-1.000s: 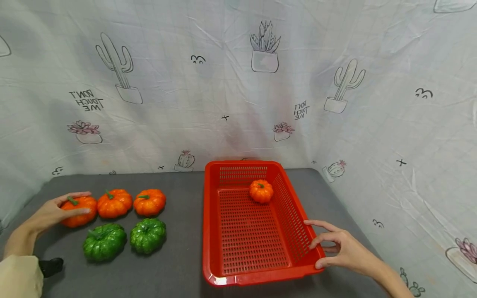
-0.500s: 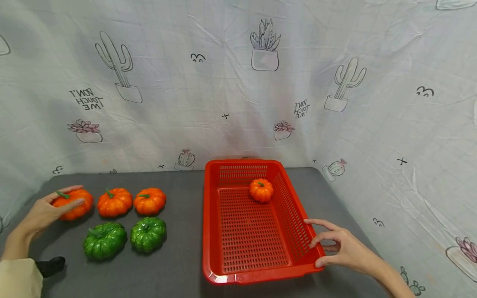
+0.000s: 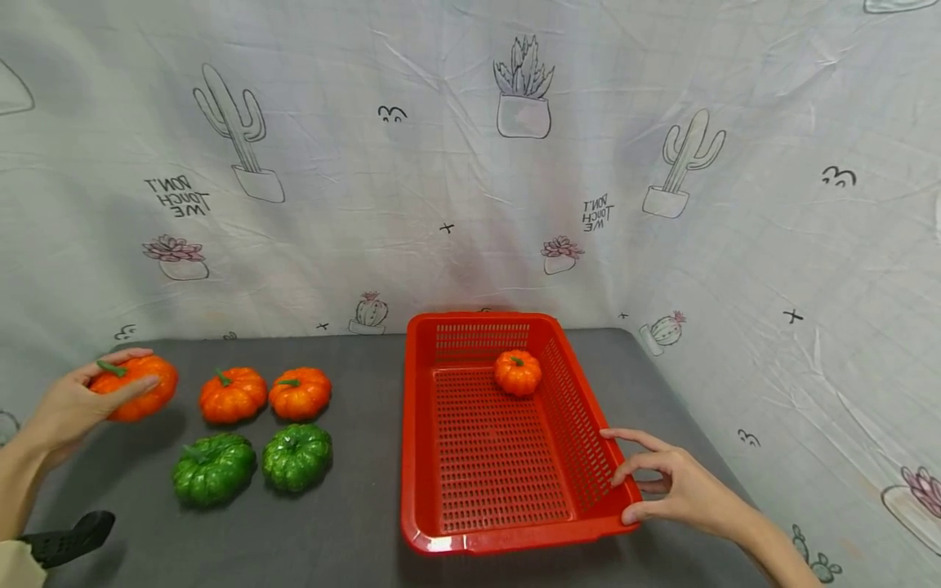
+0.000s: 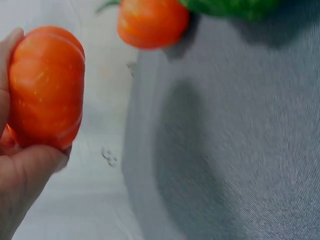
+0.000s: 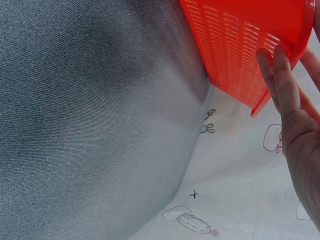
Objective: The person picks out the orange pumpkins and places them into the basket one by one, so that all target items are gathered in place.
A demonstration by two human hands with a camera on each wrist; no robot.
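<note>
My left hand (image 3: 69,412) holds an orange pumpkin (image 3: 147,387) with a green stem, raised above the table at the far left. Its thumb and fingers clasp the sides of this pumpkin (image 4: 47,87) in the left wrist view. To its right sit two more orange pumpkins, one nearer (image 3: 232,395) and one farther right (image 3: 301,394). In front of these lie two green pumpkins, one at left (image 3: 214,469) and one at right (image 3: 297,457). My right hand (image 3: 672,482) grips the near right corner of a red plastic basket (image 3: 522,535). A small orange pumpkin (image 3: 518,373) rests inside the basket, towards the back right.
A grey cloth covers the table (image 3: 360,457). Behind it and along the right hangs a pale curtain (image 3: 456,171) printed with cacti. A black strap (image 3: 69,539) sticks out by the left wrist.
My left hand has lifted the leftmost pumpkin off the table and moved it slightly left, away from its neighbour. The right hand keeps its place at the basket corner.
</note>
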